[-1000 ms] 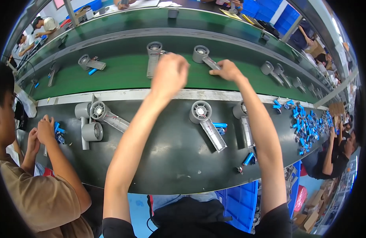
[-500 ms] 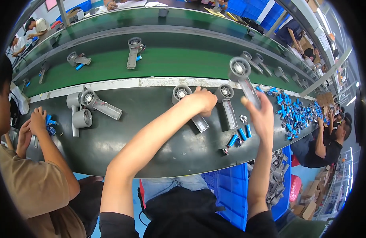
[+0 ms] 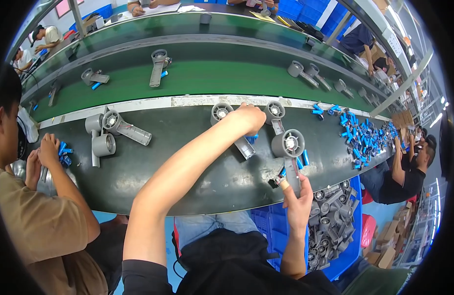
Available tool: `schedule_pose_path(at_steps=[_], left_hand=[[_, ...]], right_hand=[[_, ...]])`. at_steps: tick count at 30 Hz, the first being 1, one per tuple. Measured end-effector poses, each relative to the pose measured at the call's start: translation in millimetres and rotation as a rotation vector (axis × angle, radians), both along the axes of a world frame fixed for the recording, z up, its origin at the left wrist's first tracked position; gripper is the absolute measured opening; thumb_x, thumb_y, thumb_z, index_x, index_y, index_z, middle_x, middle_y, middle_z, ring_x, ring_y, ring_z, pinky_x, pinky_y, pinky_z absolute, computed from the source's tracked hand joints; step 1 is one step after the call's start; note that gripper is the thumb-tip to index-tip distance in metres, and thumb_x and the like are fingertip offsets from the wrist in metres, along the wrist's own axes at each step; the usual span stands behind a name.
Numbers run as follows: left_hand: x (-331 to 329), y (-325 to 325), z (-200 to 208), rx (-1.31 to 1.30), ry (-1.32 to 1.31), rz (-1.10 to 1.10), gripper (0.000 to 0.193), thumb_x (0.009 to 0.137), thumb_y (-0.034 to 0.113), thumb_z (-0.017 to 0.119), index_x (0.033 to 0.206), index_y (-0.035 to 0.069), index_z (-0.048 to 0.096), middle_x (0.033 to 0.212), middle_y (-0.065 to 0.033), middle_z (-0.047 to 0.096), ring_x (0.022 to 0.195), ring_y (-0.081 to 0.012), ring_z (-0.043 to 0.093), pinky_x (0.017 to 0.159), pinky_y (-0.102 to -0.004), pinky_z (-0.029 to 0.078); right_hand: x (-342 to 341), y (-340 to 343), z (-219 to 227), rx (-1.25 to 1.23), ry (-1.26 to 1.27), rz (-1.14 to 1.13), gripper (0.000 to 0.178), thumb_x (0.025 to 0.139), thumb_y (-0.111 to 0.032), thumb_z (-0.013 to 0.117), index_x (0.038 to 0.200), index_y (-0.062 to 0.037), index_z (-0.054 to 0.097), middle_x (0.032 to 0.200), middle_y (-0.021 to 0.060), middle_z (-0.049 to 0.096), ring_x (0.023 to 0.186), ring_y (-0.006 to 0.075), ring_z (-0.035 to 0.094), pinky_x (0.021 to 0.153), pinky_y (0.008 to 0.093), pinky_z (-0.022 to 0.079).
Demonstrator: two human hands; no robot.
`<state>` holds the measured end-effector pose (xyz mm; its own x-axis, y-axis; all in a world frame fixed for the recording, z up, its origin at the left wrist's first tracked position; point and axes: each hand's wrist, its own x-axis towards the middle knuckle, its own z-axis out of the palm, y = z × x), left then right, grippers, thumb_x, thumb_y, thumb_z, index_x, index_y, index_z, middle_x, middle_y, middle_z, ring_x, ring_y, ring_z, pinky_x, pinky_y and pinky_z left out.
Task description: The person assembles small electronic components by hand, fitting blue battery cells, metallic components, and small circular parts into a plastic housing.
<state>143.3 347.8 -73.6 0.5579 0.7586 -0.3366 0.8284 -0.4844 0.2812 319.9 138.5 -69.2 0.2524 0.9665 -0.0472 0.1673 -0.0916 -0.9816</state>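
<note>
My right hand (image 3: 297, 197) grips the handle of a grey handheld fan housing (image 3: 288, 143), its round head pointing away from me. My left hand (image 3: 250, 119) has curled fingers beside another grey fan housing (image 3: 221, 114) on the dark worktop. Something blue (image 3: 253, 139) peeks out just below that hand; what the fingers hold, if anything, is hidden. Behind the raised housing lies a third fan housing (image 3: 274, 112), its handle partly covered. Blue battery cells (image 3: 305, 158) with wires lie near the right hand, some hidden by the held housing.
At left on the worktop sit several grey fan housings (image 3: 131, 132). A large heap of blue cells (image 3: 367, 140) spreads to the right. Beside my right forearm, a blue crate (image 3: 355, 231) holds grey housings. Beyond the white ledge, a green conveyor (image 3: 212, 73) carries fan parts. Co-workers sit on both sides.
My right hand has brought the fan housing down and toward me, over the cells. My left hand has shifted slightly, and blue now shows beneath it. Parts on the conveyor have moved left.
</note>
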Motion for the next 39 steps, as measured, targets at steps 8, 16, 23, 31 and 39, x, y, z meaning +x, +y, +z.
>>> schedule_pose_path(at_steps=[8, 16, 23, 31, 39], left_hand=[[-7, -1, 7, -0.078, -0.098, 0.013, 0.039, 0.078, 0.011, 0.064, 0.115, 0.001, 0.067, 0.114, -0.0181, 0.068, 0.119, -0.0327, 0.059, 0.105, -0.0478, 0.041], [16, -6, -5, 0.025, -0.006, -0.084, 0.041, 0.074, 0.016, 0.074, 0.112, -0.001, 0.07, 0.121, -0.0232, 0.066, 0.116, -0.0341, 0.063, 0.104, -0.051, 0.045], [-32, -24, 41, 0.194, -0.257, 0.212, 0.038, 0.074, 0.006, 0.069, 0.11, -0.003, 0.066, 0.113, -0.0253, 0.067, 0.107, -0.0371, 0.066, 0.089, -0.0453, 0.055], [-118, -109, 51, 0.321, -0.797, 0.404, 0.023, 0.079, 0.003, 0.066, 0.095, 0.001, 0.049, 0.076, -0.0111, 0.056, 0.068, -0.0222, 0.056, 0.065, -0.0342, 0.046], [-128, -176, 11, 0.259, -1.105, 0.566, 0.023, 0.079, -0.002, 0.072, 0.092, 0.002, 0.053, 0.08, -0.0029, 0.061, 0.075, -0.01, 0.058, 0.07, -0.0259, 0.048]], right_hand=[[-7, -1, -4, -0.017, -0.015, 0.019, 0.032, 0.089, -0.006, 0.068, 0.119, -0.0003, 0.056, 0.076, -0.0024, 0.058, 0.052, 0.0025, 0.045, 0.046, 0.0194, 0.035], [-2, -6, -6, -0.038, -0.059, 0.014, 0.032, 0.09, -0.008, 0.068, 0.119, -0.0004, 0.056, 0.076, -0.0028, 0.058, 0.052, 0.0023, 0.045, 0.046, 0.0192, 0.035], [-16, -15, -17, -0.051, -0.012, 0.141, 0.033, 0.086, -0.009, 0.074, 0.114, -0.004, 0.057, 0.075, -0.0032, 0.058, 0.055, 0.0014, 0.048, 0.047, 0.018, 0.035], [-96, 1, -42, -0.064, -0.649, 0.342, 0.044, 0.089, -0.034, 0.073, 0.113, -0.0002, 0.059, 0.069, 0.0159, 0.065, 0.061, 0.0302, 0.066, 0.058, 0.041, 0.05], [-83, 19, -10, 0.2, -0.562, 0.447, 0.034, 0.096, -0.015, 0.063, 0.129, -0.0055, 0.06, 0.092, 0.0063, 0.064, 0.063, 0.0123, 0.056, 0.061, 0.0249, 0.047]])
